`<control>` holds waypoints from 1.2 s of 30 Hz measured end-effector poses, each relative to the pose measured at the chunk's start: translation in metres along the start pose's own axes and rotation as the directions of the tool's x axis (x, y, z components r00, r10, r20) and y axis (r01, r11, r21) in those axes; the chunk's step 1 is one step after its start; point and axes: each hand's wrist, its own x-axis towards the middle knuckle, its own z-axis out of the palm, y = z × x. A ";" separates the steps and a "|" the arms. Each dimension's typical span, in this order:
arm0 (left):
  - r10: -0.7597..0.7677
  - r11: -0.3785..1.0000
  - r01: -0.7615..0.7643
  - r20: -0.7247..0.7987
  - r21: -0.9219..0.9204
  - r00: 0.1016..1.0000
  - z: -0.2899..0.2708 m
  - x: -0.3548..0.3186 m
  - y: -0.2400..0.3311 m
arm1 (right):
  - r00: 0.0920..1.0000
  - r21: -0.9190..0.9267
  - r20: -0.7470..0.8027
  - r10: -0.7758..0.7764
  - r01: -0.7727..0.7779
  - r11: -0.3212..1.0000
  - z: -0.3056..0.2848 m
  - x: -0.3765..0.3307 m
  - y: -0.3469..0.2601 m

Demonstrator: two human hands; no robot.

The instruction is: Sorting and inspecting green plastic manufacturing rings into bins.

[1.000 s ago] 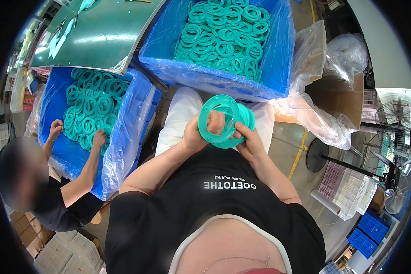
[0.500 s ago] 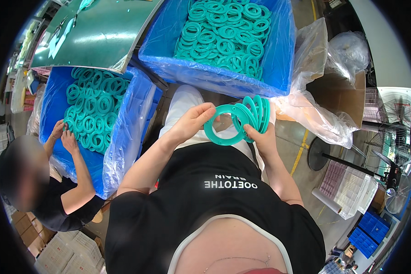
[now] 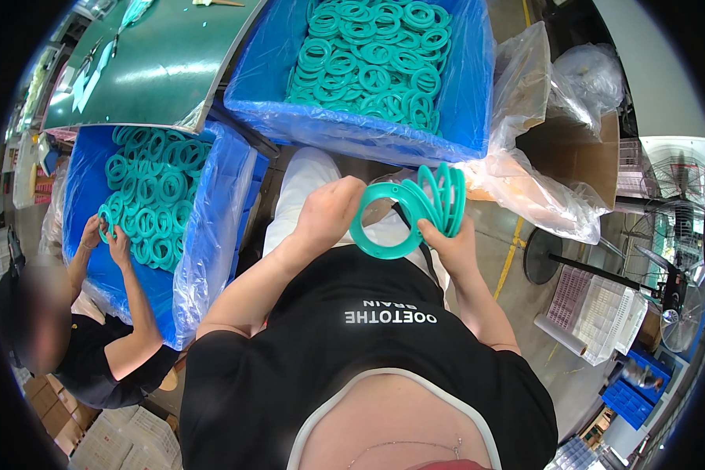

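Teal rings (image 3: 439, 200), flat and round with a wide hole, stand fanned on edge in the right hand (image 3: 450, 247), whose fingers are closed around their lower rims. The left hand (image 3: 329, 211) grips one more ring (image 3: 385, 227) of the same kind, thumb and fingers pinched on its left rim, and holds it face-up just beside the fanned stack, touching it. Both hands hover above the person's lap, in front of a black shirt.

Just beyond the hands, on the far side, sits a blue bin (image 3: 462, 102) lined with clear plastic and heaped with many loose teal rings. A second blue bin (image 3: 82, 188), also plastic-lined and holding the same rings, stands to the left. Another person in a dark shirt sits at that left bin, with both hands (image 3: 106, 231) down among its rings; whether those fingers grip anything cannot be told.

A green surface (image 3: 157, 63) lies far left, behind the left bin. Crumpled clear plastic bags (image 3: 540, 180) and a brown cardboard box (image 3: 580, 157) sit to the right of the far bin. Farther right, on the floor, are a round black stand base (image 3: 544, 257), a white perforated tray (image 3: 603, 309) and a small blue crate (image 3: 625, 399).
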 end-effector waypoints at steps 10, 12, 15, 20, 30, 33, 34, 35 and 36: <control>-0.438 -0.080 0.688 0.645 -0.721 0.626 0.000 -0.004 -0.010 | 0.459 -0.579 -0.700 -0.547 0.083 0.811 -0.163 0.041 -0.054; -0.418 -0.110 0.648 0.626 -0.754 0.658 0.006 -0.003 -0.008 | 0.657 -0.166 -0.697 -0.287 0.242 0.956 -0.125 0.033 -0.055; -0.368 -0.096 0.609 0.596 -0.788 0.713 0.006 0.005 0.003 | 0.990 0.412 -0.112 -0.084 0.123 0.903 -0.071 0.025 -0.038; -0.392 0.117 0.628 0.545 -0.769 0.741 0.001 0.012 0.022 | 0.976 0.598 0.212 -0.037 -0.100 0.795 -0.015 0.020 -0.026; -0.347 0.313 0.702 0.611 -0.640 0.712 -0.008 0.003 0.023 | 0.991 0.526 0.021 0.133 -0.124 0.842 0.001 0.024 -0.007; -0.288 0.473 0.631 0.568 -0.615 0.771 -0.004 0.002 0.006 | 0.980 0.507 -0.009 0.201 -0.168 0.845 -0.007 0.029 -0.010; -0.203 0.563 0.569 0.567 -0.600 0.799 -0.003 0.002 0.001 | 0.969 0.365 0.148 0.198 -0.239 0.900 -0.013 0.032 -0.007; -0.203 0.563 0.568 0.566 -0.600 0.799 -0.003 0.006 -0.001 | 0.930 0.206 0.299 0.213 -0.281 0.937 -0.014 0.033 -0.011; -0.185 0.570 0.572 0.586 -0.590 0.789 -0.004 0.009 -0.002 | 0.925 0.180 0.301 0.234 -0.296 0.938 -0.009 0.031 -0.021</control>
